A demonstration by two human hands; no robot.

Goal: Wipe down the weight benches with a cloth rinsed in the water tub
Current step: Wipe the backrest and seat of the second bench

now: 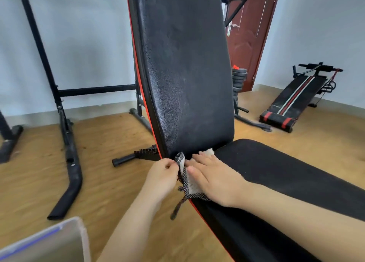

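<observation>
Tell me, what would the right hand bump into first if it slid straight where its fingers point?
Probably the bottom of the upright backrest pad, just beyond the right hand, which lies flat on the cloth; depth is unclear.

No legible txt, labels, brand names, nos. or signs. Only candidate: a short line of white print on the sit-up board (pixel 296 98) at far right, near its lower end. It's too small & blurred to read.
</observation>
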